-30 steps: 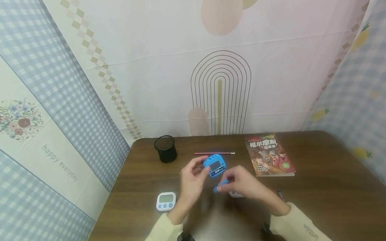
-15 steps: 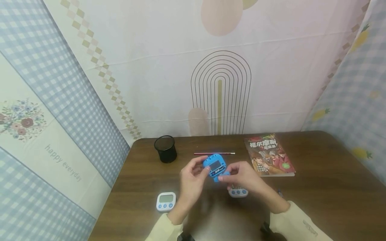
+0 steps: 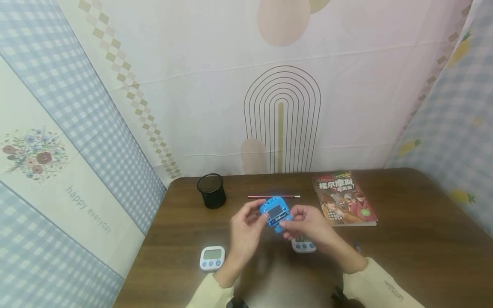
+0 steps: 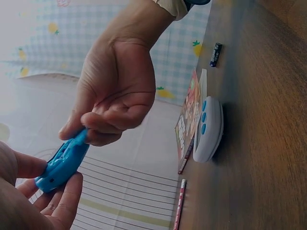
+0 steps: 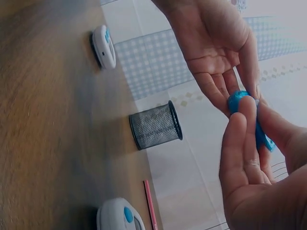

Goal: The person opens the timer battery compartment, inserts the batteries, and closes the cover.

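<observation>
A rounded blue timer (image 3: 272,205) is held up over the table, its back with a dark rectangular panel facing me. My left hand (image 3: 245,226) grips it by the left edge, between thumb and fingers. Inside the uncovered battery slot at its lower edge lies a dark battery (image 3: 276,219). My right hand (image 3: 313,224) pinches a small blue battery cover (image 3: 278,229) against that lower edge; whether it is seated cannot be told. Both hands meet around the blue timer (image 4: 62,167) in the left wrist view. Fingers hide much of it in the right wrist view.
One white timer (image 3: 212,258) lies left of my left forearm; another white timer (image 3: 304,245) sits partly beneath my right hand. A black mesh cup (image 3: 212,192), a thin red stick (image 3: 273,196) and a book (image 3: 344,199) are farther back. A loose battery (image 4: 216,55) lies at right.
My right hand has moved up and left, bringing the battery cover from below the blue timer to its lower edge. My left hand and the timer stay nearly in place.
</observation>
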The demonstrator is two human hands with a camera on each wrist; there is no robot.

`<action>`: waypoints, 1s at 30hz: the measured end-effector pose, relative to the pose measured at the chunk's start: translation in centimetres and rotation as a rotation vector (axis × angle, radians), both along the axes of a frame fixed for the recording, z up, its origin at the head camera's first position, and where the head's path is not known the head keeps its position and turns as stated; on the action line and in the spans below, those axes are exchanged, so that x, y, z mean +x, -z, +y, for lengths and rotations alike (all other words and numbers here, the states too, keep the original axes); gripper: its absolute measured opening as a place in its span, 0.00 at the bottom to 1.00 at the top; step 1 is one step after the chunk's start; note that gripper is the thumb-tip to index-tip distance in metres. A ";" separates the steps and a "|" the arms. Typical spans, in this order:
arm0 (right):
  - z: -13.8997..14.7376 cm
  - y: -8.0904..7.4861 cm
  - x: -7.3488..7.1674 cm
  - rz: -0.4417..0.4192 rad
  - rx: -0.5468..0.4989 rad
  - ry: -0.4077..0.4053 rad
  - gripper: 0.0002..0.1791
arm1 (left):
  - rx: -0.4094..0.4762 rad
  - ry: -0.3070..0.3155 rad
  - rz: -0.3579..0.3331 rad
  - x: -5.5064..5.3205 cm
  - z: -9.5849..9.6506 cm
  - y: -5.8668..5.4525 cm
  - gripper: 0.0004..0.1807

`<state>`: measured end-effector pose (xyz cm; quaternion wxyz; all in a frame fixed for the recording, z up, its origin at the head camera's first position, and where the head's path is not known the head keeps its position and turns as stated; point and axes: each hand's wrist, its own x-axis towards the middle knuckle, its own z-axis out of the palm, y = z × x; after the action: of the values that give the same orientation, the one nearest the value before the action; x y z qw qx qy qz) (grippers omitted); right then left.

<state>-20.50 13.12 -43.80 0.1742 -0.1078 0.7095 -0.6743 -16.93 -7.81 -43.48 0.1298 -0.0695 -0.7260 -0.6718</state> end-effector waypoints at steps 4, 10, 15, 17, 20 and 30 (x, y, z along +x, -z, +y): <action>-0.1 0.0 0.0 -0.014 -0.048 0.017 0.13 | 0.003 0.003 0.003 0.0 0.1 0.0 0.16; -0.3 0.1 0.1 -0.020 -0.075 0.021 0.15 | -0.013 0.011 -0.004 0.2 0.2 0.1 0.16; -0.3 0.2 0.2 -0.020 -0.075 0.046 0.17 | -0.011 0.025 0.003 0.3 0.3 0.1 0.16; -0.4 0.2 0.2 -0.018 -0.073 0.056 0.18 | -0.014 0.029 0.007 0.4 0.3 0.2 0.17; -0.4 0.2 0.2 -0.013 -0.065 0.060 0.20 | -0.022 0.028 0.010 0.4 0.4 0.2 0.17; -0.6 0.2 0.3 0.001 -0.059 0.016 0.27 | -0.016 0.035 0.003 0.6 0.5 0.2 0.16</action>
<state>-20.20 12.48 -44.05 0.1651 -0.1075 0.6903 -0.6962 -16.33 -7.32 -43.72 0.1185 -0.0840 -0.7299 -0.6679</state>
